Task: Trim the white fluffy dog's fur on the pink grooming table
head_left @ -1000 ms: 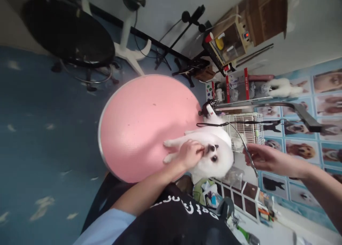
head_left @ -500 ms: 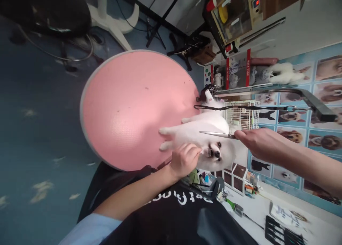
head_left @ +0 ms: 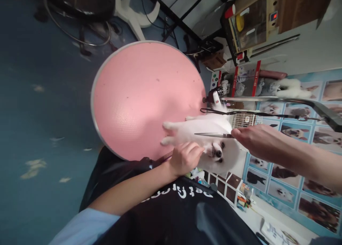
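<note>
A small white dog [head_left: 205, 129] stands on the round pink table [head_left: 139, 95], held by a dark leash loop [head_left: 240, 113] from a metal grooming arm [head_left: 294, 102]. My left hand [head_left: 184, 159] is closed under the dog's chin and holds its muzzle fur. My right hand [head_left: 253, 139] grips a pair of scissors [head_left: 211, 134]. The blades are together and point across the fur beside the dog's head, just above my left hand. My black apron [head_left: 181, 216] fills the bottom of the view.
A wire cage [head_left: 244, 120] and shelves with bottles [head_left: 240, 84] stand behind the dog. Dog posters [head_left: 301, 131] cover the wall. A stool base [head_left: 80, 20] and a white stand [head_left: 136, 13] sit on the blue floor beyond the table.
My right hand came in from the side and brought the scissors level against the dog's fur. The dog's head has turned a little. My left hand has kept its hold under the chin.
</note>
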`<state>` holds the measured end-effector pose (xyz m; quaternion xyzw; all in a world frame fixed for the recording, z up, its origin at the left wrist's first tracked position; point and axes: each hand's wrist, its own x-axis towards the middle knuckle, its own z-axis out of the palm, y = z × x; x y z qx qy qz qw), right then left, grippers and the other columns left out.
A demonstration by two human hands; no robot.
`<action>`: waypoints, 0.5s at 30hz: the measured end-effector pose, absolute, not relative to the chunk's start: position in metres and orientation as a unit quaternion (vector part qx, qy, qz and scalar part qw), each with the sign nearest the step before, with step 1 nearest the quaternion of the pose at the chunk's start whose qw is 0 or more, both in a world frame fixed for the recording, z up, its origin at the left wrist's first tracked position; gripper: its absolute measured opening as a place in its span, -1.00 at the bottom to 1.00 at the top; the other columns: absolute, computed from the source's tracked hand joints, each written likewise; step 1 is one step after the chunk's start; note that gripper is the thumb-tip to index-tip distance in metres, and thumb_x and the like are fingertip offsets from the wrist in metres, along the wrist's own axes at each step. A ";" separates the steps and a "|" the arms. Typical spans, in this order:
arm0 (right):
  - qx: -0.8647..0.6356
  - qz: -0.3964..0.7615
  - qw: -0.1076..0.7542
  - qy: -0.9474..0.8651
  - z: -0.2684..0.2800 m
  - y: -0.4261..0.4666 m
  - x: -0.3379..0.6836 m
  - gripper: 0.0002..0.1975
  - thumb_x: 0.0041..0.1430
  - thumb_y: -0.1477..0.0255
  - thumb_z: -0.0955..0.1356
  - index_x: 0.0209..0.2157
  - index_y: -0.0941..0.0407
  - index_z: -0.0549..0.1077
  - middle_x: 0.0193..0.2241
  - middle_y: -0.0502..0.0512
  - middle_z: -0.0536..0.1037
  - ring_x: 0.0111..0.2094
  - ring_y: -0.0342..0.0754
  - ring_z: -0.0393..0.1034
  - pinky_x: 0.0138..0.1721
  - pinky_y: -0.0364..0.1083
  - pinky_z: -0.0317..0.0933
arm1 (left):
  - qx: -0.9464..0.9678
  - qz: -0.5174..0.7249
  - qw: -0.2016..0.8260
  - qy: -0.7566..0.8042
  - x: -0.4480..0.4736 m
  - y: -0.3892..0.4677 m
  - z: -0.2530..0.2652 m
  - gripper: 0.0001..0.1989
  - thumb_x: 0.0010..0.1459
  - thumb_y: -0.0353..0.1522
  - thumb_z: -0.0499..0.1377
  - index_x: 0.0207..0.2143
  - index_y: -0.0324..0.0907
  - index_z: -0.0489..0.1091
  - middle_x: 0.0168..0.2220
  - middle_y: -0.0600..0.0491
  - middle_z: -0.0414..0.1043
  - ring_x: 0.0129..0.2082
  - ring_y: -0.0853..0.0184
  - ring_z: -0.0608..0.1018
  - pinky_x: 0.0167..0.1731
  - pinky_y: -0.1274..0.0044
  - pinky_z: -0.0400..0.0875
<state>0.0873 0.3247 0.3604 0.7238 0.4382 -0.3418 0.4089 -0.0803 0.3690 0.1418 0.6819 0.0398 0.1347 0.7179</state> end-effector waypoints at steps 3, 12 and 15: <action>0.700 -0.352 0.432 0.447 0.357 0.329 0.087 -0.85 -0.04 0.65 0.26 -0.46 0.10 0.30 -0.64 0.00 0.33 -0.68 -0.22 0.06 -0.56 -0.08 -0.25 | 0.691 0.137 0.709 0.034 -0.081 0.367 0.140 -0.69 0.25 -0.36 -0.01 -0.31 -0.14 0.55 -0.40 -0.08 0.51 -0.38 0.30 0.50 -0.35 0.48 0.30; 0.690 -0.377 0.447 0.427 0.352 0.332 0.088 -0.87 -0.03 0.64 0.28 -0.44 0.12 0.34 -0.60 0.02 0.40 -0.68 -0.24 0.09 -0.57 -0.11 -0.22 | 0.724 0.315 0.612 0.039 -0.082 0.363 0.136 -0.79 0.24 -0.46 0.06 -0.35 -0.19 0.49 -0.46 0.03 0.50 -0.46 0.38 0.50 -0.45 0.54 0.29; 0.674 -0.398 0.473 0.405 0.352 0.340 0.087 -0.87 0.02 0.63 0.27 -0.40 0.15 0.37 -0.59 0.05 0.43 -0.66 -0.21 0.17 -0.57 -0.12 -0.18 | 0.714 0.357 0.600 0.047 -0.081 0.363 0.135 -0.85 0.22 -0.47 0.09 -0.37 -0.21 0.45 -0.48 0.07 0.48 -0.48 0.41 0.49 -0.48 0.56 0.30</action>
